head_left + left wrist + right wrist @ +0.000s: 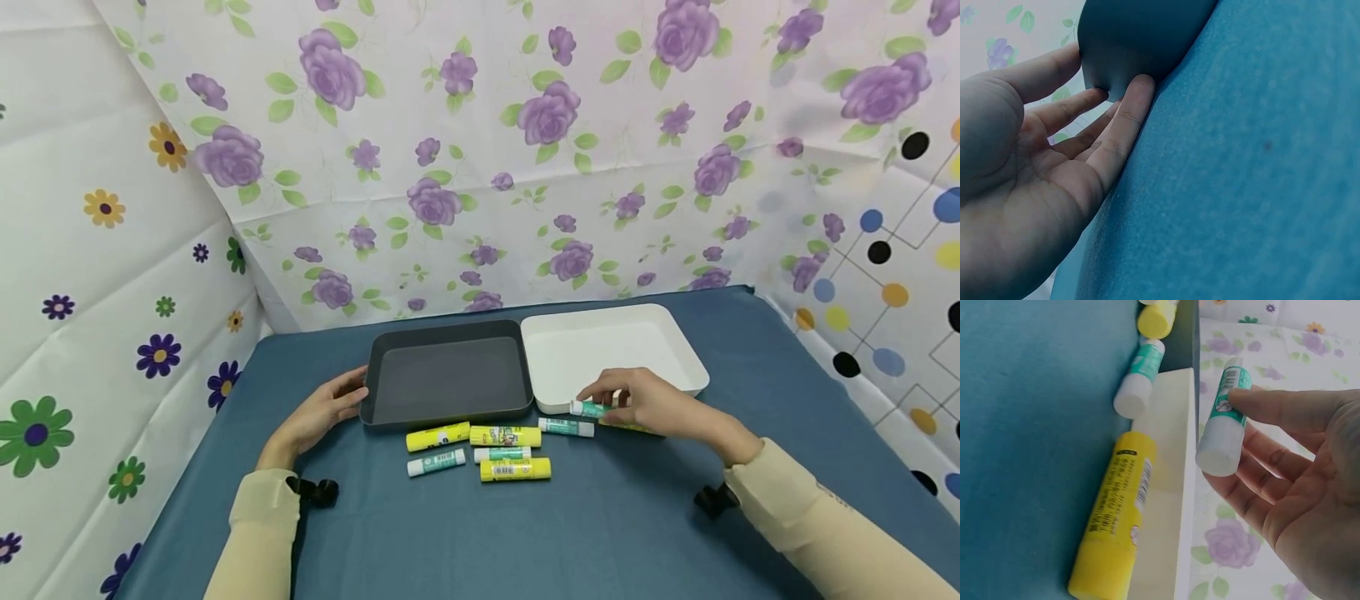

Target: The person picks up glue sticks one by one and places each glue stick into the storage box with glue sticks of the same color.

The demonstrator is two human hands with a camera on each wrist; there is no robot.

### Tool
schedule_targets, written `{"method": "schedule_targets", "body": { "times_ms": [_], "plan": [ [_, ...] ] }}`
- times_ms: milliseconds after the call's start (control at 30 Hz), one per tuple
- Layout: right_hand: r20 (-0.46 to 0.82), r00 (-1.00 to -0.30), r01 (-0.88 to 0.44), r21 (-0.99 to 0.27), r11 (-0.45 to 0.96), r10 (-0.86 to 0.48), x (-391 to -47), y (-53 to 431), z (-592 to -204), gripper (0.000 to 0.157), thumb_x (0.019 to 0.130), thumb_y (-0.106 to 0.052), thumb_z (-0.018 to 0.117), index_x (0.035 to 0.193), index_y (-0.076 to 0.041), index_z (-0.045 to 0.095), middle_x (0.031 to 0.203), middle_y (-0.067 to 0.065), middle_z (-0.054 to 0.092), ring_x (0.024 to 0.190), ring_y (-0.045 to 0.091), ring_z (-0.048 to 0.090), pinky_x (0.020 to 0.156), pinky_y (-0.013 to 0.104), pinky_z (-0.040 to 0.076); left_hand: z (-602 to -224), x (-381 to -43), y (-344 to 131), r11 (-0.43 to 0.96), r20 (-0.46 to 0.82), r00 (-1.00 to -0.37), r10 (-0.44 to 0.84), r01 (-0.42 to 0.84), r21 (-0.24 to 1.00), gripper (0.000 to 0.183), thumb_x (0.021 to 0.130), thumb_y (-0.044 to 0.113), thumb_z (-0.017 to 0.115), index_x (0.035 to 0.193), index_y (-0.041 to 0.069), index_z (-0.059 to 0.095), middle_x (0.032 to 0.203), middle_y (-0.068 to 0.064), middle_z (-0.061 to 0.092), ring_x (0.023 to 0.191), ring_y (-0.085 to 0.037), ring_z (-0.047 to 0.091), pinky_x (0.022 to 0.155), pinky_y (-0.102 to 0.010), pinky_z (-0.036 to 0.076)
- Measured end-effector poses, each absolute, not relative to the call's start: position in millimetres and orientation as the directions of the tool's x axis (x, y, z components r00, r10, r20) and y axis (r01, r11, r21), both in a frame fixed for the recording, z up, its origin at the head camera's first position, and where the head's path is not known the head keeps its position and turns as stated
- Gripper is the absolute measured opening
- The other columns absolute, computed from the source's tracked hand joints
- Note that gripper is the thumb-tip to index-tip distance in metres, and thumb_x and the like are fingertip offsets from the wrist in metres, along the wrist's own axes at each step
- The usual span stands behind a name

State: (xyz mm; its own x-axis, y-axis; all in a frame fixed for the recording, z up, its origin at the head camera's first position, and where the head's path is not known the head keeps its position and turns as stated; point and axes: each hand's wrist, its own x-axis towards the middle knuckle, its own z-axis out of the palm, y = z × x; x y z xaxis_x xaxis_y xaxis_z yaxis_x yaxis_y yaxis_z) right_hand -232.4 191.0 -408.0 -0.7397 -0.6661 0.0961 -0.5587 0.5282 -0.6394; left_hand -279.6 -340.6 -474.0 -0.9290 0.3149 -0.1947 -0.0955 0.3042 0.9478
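My right hand (648, 404) pinches a white and green glue stick (1225, 415) between thumb and fingers, raised by the front wall of the white tray (1175, 475). Below that hand, a yellow glue stick (1116, 519) lies along the tray's front, partly hidden in the head view. Beside it is another green glue stick (566, 427). At the left, my left hand (322, 412) touches the side of the dark grey tray (450, 375) near its front corner, fingers loosely extended, as the left wrist view shows. No glue stick shows in either tray.
In front of the dark tray lie yellow glue sticks (515, 469) and green ones (437, 462), several in a loose group. The trays stand side by side on a blue cloth (487, 542). Flowered sheets (450, 208) hang behind the table.
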Motion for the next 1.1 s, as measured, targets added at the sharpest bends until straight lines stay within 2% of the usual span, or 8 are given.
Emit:
{"method": "schedule_targets", "body": {
  "times_ms": [200,567,833,1100],
  "plan": [
    [0.091,-0.725,-0.541,-0.689,0.483,-0.683,-244,198,-398,0.037,0.090,-0.008,0.071,0.125,-0.020,0.068,0.104,-0.005,0.066,0.091,0.014,0.059,0.075,0.036,0.054,-472,-278,-340,0.310,-0.200,-0.930,0.309,-0.100,0.945,0.069,0.102,0.033,0.056,0.158,0.015,0.021,0.153,-0.018,0.030,0.139,-0.037,0.032,0.111,-0.056,0.032],
    [0.055,-0.738,-0.479,-0.744,0.465,-0.672,-269,208,-385,0.032,0.093,-0.016,0.070,0.124,-0.021,0.069,0.102,-0.001,0.069,0.090,0.021,0.060,0.067,0.032,0.053,-473,-279,-341,0.308,-0.204,-0.930,0.305,-0.107,0.945,0.070,0.101,0.035,0.057,0.158,0.015,0.022,0.153,-0.017,0.030,0.140,-0.036,0.032,0.112,-0.056,0.032],
    [0.025,-0.766,-0.422,-0.774,0.473,-0.643,-284,213,-381,0.028,0.092,-0.017,0.070,0.120,-0.017,0.072,0.106,0.003,0.070,0.092,0.029,0.061,0.065,0.042,0.052,-473,-280,-342,0.309,-0.206,-0.932,0.298,-0.110,0.945,0.070,0.101,0.035,0.057,0.158,0.016,0.022,0.153,-0.017,0.031,0.139,-0.036,0.033,0.111,-0.056,0.033],
    [0.012,-0.776,-0.387,-0.799,0.461,-0.631,-291,215,-380,0.027,0.093,-0.016,0.069,0.120,-0.014,0.072,0.109,0.007,0.068,0.094,0.034,0.061,0.071,0.043,0.054,-472,-279,-340,0.307,-0.209,-0.930,0.302,-0.113,0.945,0.068,0.102,0.033,0.056,0.158,0.016,0.021,0.153,-0.017,0.030,0.139,-0.036,0.032,0.111,-0.055,0.033]
  ]
}}
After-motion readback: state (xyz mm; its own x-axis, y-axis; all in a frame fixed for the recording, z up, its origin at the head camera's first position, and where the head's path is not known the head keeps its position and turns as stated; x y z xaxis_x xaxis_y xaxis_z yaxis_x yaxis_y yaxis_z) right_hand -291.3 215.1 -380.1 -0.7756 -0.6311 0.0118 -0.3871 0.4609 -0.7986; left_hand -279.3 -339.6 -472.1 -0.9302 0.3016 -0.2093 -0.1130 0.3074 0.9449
